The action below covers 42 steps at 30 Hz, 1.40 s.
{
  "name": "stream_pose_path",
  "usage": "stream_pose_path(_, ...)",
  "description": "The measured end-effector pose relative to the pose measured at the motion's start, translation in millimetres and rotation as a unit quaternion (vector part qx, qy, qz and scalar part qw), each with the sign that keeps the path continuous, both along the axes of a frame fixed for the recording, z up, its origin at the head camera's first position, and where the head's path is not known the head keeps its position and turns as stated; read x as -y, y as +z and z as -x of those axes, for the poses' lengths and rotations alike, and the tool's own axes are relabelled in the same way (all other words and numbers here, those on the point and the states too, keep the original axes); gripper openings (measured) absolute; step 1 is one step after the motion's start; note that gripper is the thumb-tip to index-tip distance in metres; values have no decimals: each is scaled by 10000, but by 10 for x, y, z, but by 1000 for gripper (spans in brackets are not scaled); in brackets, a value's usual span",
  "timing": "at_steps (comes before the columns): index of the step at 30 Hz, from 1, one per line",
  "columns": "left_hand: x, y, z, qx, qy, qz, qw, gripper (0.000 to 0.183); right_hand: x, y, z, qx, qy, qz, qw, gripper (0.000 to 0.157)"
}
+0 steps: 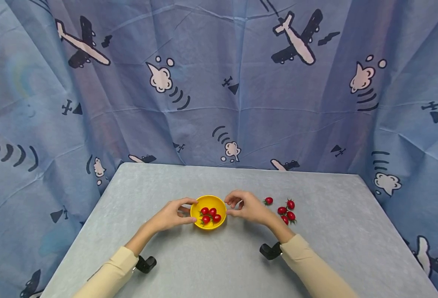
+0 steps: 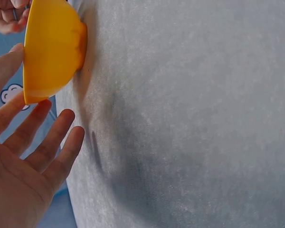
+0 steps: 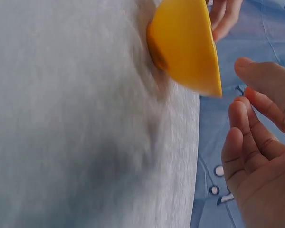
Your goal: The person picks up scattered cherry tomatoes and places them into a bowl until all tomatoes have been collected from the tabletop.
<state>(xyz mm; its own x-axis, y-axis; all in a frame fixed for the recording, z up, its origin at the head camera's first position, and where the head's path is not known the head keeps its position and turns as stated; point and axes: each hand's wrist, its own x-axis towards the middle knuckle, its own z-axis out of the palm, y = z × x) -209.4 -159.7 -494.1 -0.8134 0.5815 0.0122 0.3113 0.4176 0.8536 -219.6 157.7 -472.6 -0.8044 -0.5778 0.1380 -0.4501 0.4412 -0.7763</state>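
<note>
A yellow bowl (image 1: 193,216) stands on the table, with several red cherry tomatoes (image 1: 205,219) inside it. My left hand (image 1: 169,216) is at the bowl's left side, thumb and fingertips at the rim. In the left wrist view, the fingers of the left hand (image 2: 31,161) are spread and fairly straight beside the bowl (image 2: 52,52). On the other side, my right hand (image 1: 249,206) is close to the rim, its fingers loosely bent. The right wrist view shows a gap between the right hand (image 3: 261,142) and the bowl (image 3: 187,47); nothing is in its fingers.
To the right of my right hand, several loose cherry tomatoes (image 1: 291,215) lie on the grey table (image 1: 211,265), one tomato (image 1: 268,201) a little apart. A blue curtain (image 1: 204,82) with printed planes hangs behind the table and along its sides.
</note>
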Motion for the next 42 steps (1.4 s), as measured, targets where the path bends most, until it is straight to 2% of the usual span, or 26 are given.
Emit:
stream_pose_path(6, 1, 6, 3, 13, 4, -56, 10000, 57, -261, 34, -2, -57, -324, -49, 9994, 19)
stream_pose_path(20, 1, -7, 1, 40, -10, -83, 10000, 56, -1025, 17, -57, -108, -1055, 200, 9942, 16)
stream_pose_path(34, -1, -5, 4, 59, -32, -139, 9999, 56, -1727, -57, -159, -201, -1735, -263, 9843, 17)
stream_pose_path(42, 3, -12, 9, 48, -18, -115, 9999, 57, -1972, -157, -162, -212, -1928, -353, 9804, 17)
